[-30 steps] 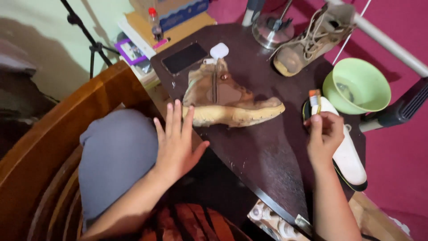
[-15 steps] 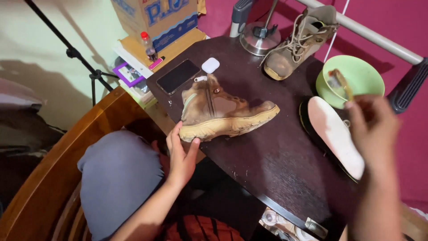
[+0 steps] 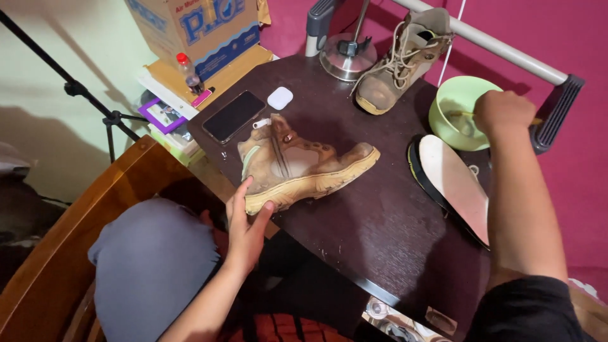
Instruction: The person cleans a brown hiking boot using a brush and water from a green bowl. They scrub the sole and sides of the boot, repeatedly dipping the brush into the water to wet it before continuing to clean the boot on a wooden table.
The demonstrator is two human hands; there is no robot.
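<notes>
A tan cardboard box (image 3: 193, 28) with blue lettering is seen far above the left hand (image 3: 247, 221); a dark, blank phone screen (image 3: 233, 116) (lying flat) is placed nearer.

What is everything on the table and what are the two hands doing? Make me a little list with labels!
Left hand: left hand rests open against the heel of the tan boot, which lies on its side.
Right hand: right hand grips a thin brush handle over the green bowl.
Second boot: laced boot stands upright near the table's far edge.
Insoles: pale insole lies beside the bowl.
Small things: black phone and white earbud case.
Surface: dark wooden table.
</notes>
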